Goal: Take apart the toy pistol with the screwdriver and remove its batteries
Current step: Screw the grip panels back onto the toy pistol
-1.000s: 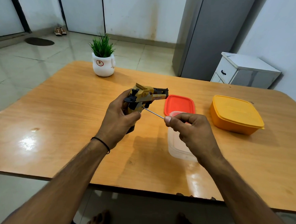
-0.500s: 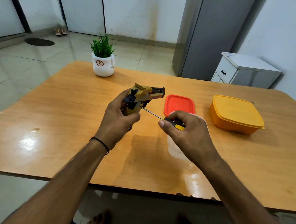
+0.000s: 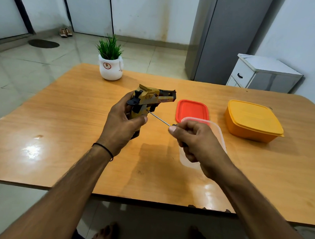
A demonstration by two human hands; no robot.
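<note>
We see the wooden table [image 3: 64, 116] bearing a yellow box [image 3: 253, 121], a clear tub [image 3: 222, 137] and a red lid [image 3: 192, 109]. Above it, our left hand [image 3: 122, 125] is wrapped around the toy pistol [image 3: 150, 101] — barrel pointing right. Our right hand [image 3: 197, 142] pinches the screwdriver [image 3: 159, 119], tip against the pistol's grip.

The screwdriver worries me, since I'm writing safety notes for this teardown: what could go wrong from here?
1. The screwdriver tip sits on the toy pistol grip just above the left hand thumb; a slip could jab it.
2. The pistol is held in the air, so a freed screw may drop onto the table and roll off rather than land in the clear container.
</note>
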